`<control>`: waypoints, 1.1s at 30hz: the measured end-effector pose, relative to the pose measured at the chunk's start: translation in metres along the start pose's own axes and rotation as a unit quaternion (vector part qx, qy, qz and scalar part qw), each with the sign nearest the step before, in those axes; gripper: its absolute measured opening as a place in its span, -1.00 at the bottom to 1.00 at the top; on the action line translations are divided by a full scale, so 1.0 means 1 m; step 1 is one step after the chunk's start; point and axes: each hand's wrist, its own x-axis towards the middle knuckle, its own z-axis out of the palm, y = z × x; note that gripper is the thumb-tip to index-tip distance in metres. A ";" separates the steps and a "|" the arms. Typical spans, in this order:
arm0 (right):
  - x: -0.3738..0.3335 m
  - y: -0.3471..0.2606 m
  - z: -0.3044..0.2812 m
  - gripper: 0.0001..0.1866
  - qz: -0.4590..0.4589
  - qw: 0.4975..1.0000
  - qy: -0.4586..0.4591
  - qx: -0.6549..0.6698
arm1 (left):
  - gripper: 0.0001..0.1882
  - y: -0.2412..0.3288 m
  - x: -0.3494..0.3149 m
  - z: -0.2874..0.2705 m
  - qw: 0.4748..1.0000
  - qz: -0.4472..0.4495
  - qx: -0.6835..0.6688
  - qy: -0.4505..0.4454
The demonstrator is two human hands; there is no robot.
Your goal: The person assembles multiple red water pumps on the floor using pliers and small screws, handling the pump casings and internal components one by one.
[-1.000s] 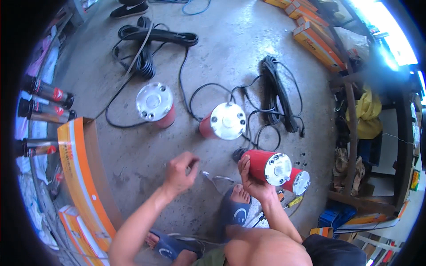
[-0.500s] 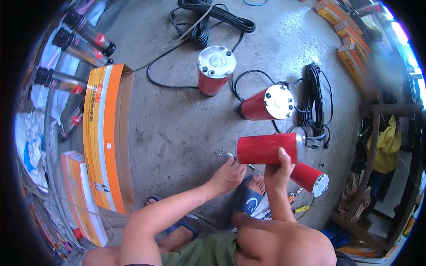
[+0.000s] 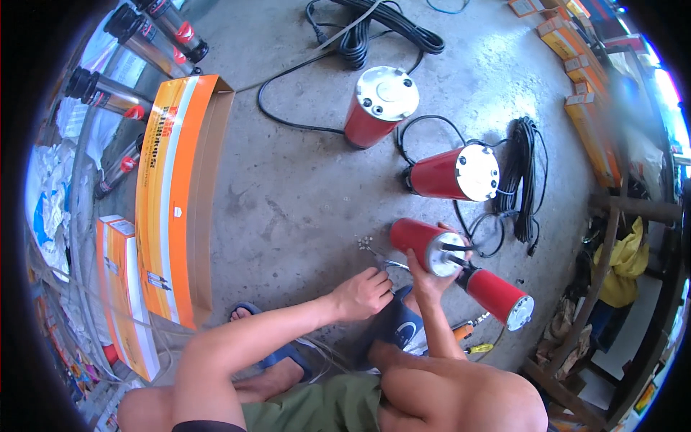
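My right hand (image 3: 426, 279) is wrapped round a red cylinder (image 3: 414, 234) near its silver end cap, from which a dark cable or stub sticks out. The cylinder is tilted, with its cap toward me. My left hand (image 3: 366, 294) is closed beside it, fingers curled in a pinch above my sandal. A thin shiny piece shows near its fingertips, too small to name. Several small bright metal bits (image 3: 365, 243) lie on the floor just ahead. Another red cylinder (image 3: 497, 297) rests beyond my right hand.
Two more red cylinders, one upright (image 3: 371, 122) and one leaning (image 3: 439, 173), are farther off with coiled black cable (image 3: 522, 169). A long orange box (image 3: 173, 201) stands at left. A yellow-handled tool (image 3: 479, 348) is near my right knee. A rack (image 3: 604, 288) borders the right.
My right hand has turned the red cylinder so its silver end cap faces me, and lowered it slightly. My left hand has shifted down a little, still closed. The view has shifted too.
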 end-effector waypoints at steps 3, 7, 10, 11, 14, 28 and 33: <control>0.001 0.000 0.007 -0.02 -0.001 1.000 -0.004 0.011 | -0.85 0.003 0.001 -0.004 0.999 0.003 -0.030 0.013; 0.018 -0.025 -0.014 -0.27 0.126 0.981 0.078 0.125 | -0.90 -0.013 0.007 -0.017 0.999 0.017 -0.047 0.022; 0.040 -0.058 -0.032 -0.49 0.178 0.941 0.165 0.235 | -0.91 -0.041 0.006 -0.026 0.996 -0.047 -0.027 0.064; 0.050 -0.056 -0.041 -0.45 0.223 0.912 0.196 0.282 | -0.90 -0.050 0.008 -0.033 0.992 -0.088 -0.026 0.092; 0.073 -0.064 -0.069 -0.30 0.322 0.807 0.233 0.437 | -0.90 -0.071 0.026 -0.051 0.966 -0.193 -0.031 0.170; 0.072 -0.063 -0.066 -0.32 0.517 0.621 0.244 0.536 | -0.85 -0.012 0.100 -0.104 0.816 -0.358 -0.400 0.213; 0.060 -0.066 -0.056 -0.37 0.407 0.722 0.233 0.508 | -0.68 -0.014 0.101 -0.129 0.826 -0.305 -0.407 0.245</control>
